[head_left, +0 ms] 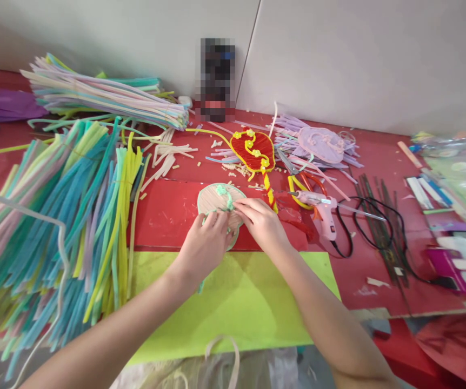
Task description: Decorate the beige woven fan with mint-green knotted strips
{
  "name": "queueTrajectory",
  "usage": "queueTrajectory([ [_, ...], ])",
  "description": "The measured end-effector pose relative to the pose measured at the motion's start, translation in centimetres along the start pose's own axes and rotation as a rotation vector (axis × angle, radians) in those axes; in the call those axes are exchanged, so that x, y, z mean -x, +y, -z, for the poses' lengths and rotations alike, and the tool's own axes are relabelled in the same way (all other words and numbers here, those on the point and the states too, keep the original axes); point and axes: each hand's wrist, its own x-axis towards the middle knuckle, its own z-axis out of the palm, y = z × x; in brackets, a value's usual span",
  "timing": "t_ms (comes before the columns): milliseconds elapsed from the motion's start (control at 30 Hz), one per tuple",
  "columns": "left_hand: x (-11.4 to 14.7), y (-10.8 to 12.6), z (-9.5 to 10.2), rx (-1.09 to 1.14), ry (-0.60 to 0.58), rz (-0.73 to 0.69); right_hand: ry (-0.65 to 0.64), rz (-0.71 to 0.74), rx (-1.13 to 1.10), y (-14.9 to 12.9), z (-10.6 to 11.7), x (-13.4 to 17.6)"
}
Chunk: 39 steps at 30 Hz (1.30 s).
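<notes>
A beige fan-shaped pipe-cleaner piece (208, 199) with a mint green edge lies on a red board in front of me. A mint green pipe-cleaner vine (222, 189) with a curled flower runs down its face. My left hand (206, 237) presses on the lower left of the piece, fingers bent and closed over its edge. From the right, my right hand (263, 221) pinches the vine between thumb and fingertips. The two hands hide the lower part of the piece. A finished-looking red and yellow fan (241, 152) lies just behind.
Pipe-cleaner bundles (54, 210) cover the left side. A pink glue gun (326, 216) with a black cord, orange-handled pliers (314, 181) and a lilac fan (320, 145) are at the right. A yellow-green sheet (233, 302) covers the front edge. A blurred-out upright object (217, 78) stands against the wall.
</notes>
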Motion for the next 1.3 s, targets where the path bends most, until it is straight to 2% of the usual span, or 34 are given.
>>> queueTrajectory([
  [267, 0.7, -0.5, -1.1, 0.090, 0.046, 0.011, -0.009, 0.016, 0.006, 0.0, 0.0, 0.3],
  [1300, 0.6, -0.4, -1.3, 0.063, 0.041, 0.007, -0.028, 0.014, -0.001, 0.0, -0.1, 0.5],
])
